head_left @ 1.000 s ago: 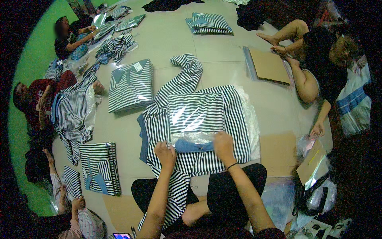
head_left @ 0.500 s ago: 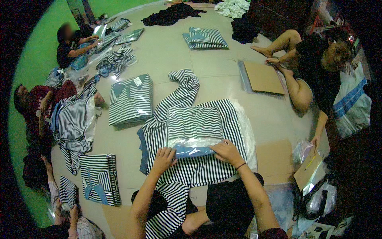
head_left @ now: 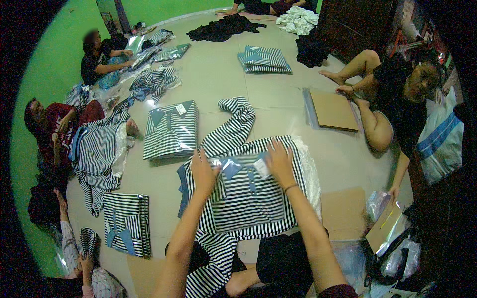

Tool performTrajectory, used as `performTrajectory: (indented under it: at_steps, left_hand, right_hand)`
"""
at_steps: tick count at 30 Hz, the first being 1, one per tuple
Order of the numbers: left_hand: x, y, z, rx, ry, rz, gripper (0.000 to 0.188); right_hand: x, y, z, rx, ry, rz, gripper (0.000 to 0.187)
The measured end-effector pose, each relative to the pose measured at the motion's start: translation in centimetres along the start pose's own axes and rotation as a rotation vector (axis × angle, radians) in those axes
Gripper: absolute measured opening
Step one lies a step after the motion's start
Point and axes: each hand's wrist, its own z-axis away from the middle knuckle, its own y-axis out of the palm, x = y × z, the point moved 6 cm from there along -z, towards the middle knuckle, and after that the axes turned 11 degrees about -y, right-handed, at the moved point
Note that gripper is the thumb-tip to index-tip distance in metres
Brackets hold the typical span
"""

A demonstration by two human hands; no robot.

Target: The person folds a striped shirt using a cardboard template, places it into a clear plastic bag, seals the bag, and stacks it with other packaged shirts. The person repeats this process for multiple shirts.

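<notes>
Left grip [head_left: 205, 171] and right grip [head_left: 279, 161] touch far corners of the bagged shirt [head_left: 248, 201]; closure unclear; it extends bodyward from both.

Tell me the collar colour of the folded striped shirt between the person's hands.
The collar is blue, seen best in the head view.

Pale tiled floor [head_left: 288, 104], spread striped shirt [head_left: 229, 128], folded striped stacks [head_left: 171, 133], black cloth heap [head_left: 226, 28]
</notes>
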Motion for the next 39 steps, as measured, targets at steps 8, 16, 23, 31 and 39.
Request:
performTrajectory:
  at_steps: [8, 16, 23, 31, 39]
  left_hand:
    - [0.6, 11.3, 11.4, 0.065, 0.169, -0.09, 0.047]
    - [0.7, 12.1, 10.9, 0.122, 0.177, -0.153, 0.048]
    - [0.4, 12.1, 10.4, 0.192, 0.191, -0.176, 0.048]
    - [5.1, 11.3, 6.5, 0.118, -0.15, -0.124, 0.053]
    - [10.0, 11.2, 6.0, 0.067, -0.701, 0.508, 0.08]
  right_hand:
    - [5.5, 10.2, 10.5, 0.009, 0.008, -0.113, 0.048]
    - [5.2, 11.2, 9.5, 0.111, 0.014, -0.113, 0.052]
    - [4.8, 11.2, 9.0, 0.216, 0.025, -0.166, 0.048]
    - [1.6, 12.6, 4.4, 0.153, 0.096, -0.12, 0.055]
    - [1.9, 9.9, 5.7, -0.002, 0.121, -0.267, 0.052]
